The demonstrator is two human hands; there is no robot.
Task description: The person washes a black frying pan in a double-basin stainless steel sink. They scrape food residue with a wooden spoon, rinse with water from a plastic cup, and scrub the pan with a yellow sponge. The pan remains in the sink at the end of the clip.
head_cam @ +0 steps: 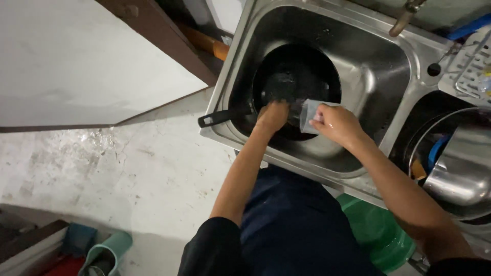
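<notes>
Black frying pan [296, 82] sitting in left basin of steel sink [378, 66], handle pointing left over sink rim. Left hand [272, 115] down inside pan at near edge, fingers curled together against pan floor; whether clamped on a sponge or cloth cannot be told, hidden under hand. Right hand [337, 124] just right of it, grip closed on small clear plastic cup [310, 114], cup tilted toward pan and held just over near rim. Pan interior looks wet and glossy, no obvious food residue visible, so judged mid-wash: scrubbing in hand, rinse likely not finished, pan not yet out of basin. Tap [404, 18] at far edge, no running water seen. Right basin holds stacked steel pots [460, 168] with blue item tucked behind, judged as more dishes waiting. Dish rack [473, 71] at far right. Green plastic basin [378, 230] on floor near right, under sink. Teal mug-like container [105, 253] on floor near left. Concrete floor [128, 168] damp in patches.
</notes>
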